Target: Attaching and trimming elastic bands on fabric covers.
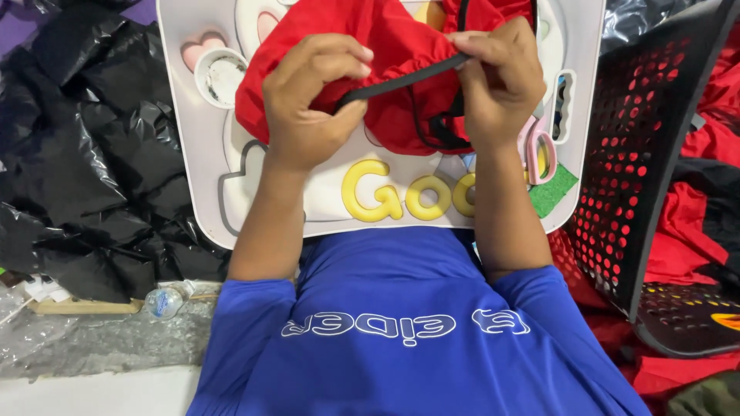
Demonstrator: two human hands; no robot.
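Two bare hands hold a red fabric piece (385,54) with a black elastic strap (405,77) stretched taut between them, at about 12 o'clock in the view, above a white lap tray (185,154). The left hand (312,96) is clenched around the strap's lower end and a fold of the red cloth. The right hand (497,81) pinches the strap's upper end between thumb and fingers. The work looks to be at the stage of pulling or checking the strap along the cloth's edge; any further handling would need both grips kept firm so the strap stays tight.

On the tray, pink-handled scissors (538,150) lie at 3 o'clock of the hands, partly hidden by the right wrist. A small round recess (220,77) at 9 o'clock holds nothing clear to see.

At 3 o'clock stands a black perforated basket (655,154), tilted, with more red fabric (694,223) showing through and beside it. Black plastic bags (100,154) pile at 9 o'clock.
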